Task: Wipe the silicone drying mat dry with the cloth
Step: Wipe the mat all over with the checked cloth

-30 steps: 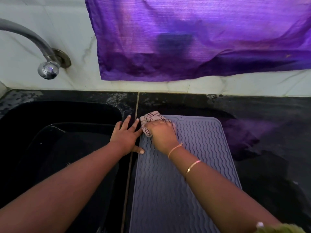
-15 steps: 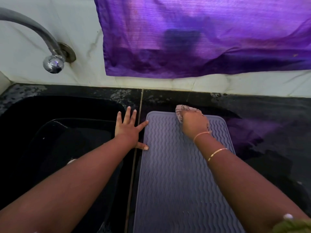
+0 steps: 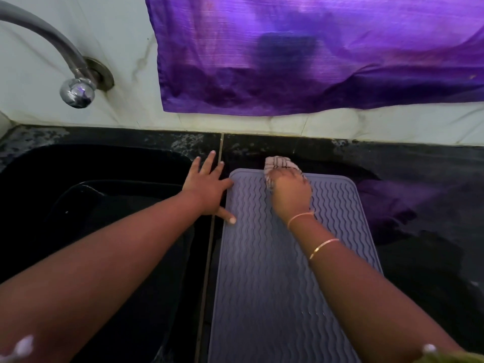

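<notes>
Silicone drying mat [image 3: 275,271]: lies flat on the dark counter [image 3: 419,179], just right of the sink [image 3: 104,179], long side running near to far. Wavy ridges run lengthwise.

Right hand [image 3: 290,195]: fingers curled over the bunched cloth [image 3: 277,163], pressing it down at the mat's far edge, left of centre. A fold of cloth pokes past the far rim.

Left hand [image 3: 207,189]: flat, fingers spread, on the counter strip between sink and mat. The thumb tip touches the mat's left edge and the forefinger reaches its far-left corner. It holds nothing.

Handling, as judged: the mat looks thin, light and floppy. It will likely skate on wet stone, so pin it with your flat left palm rather than pinching it. Lifting by one corner would let it sag and shed water. The grooves probably trap droplets, so follow the ridges and press into the channels.

The cloth is soft and wads easily. Hold it bunched under your palm, and refold it once it soaks through.

A faint wet glint shows on the near part.
</notes>
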Available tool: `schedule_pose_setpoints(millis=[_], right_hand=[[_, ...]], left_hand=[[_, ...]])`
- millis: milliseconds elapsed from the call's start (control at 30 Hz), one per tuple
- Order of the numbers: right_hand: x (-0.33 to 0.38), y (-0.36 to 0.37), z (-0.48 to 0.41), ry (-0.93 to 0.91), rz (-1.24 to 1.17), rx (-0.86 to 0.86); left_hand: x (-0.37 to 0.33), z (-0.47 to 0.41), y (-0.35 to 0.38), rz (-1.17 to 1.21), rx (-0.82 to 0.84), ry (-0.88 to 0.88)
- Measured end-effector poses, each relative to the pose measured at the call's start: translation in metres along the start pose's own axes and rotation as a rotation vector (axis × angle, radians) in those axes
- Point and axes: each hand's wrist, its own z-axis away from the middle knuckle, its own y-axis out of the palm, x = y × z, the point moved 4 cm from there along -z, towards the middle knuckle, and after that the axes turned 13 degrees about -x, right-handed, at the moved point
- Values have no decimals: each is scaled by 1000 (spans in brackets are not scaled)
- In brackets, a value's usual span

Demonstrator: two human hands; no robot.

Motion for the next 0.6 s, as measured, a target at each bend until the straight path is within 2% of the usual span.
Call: schedule_pose_setpoints(millis=[100, 167, 300, 500, 600], right_hand=[[6, -6, -14, 108, -275, -77], [26, -3, -16, 76, -341, -28], [64, 17, -2, -164, -215, 151], [61, 8, 23, -264, -203, 146], [60, -1, 44, -379, -194, 218]], left_hand=[[9, -8, -1, 134, -68, 20], [13, -13, 7, 121, -48, -15], [16, -21, 11, 38, -5, 7], [9, -31, -5, -200, -65, 160], [6, -38, -14, -305, -59, 211]])
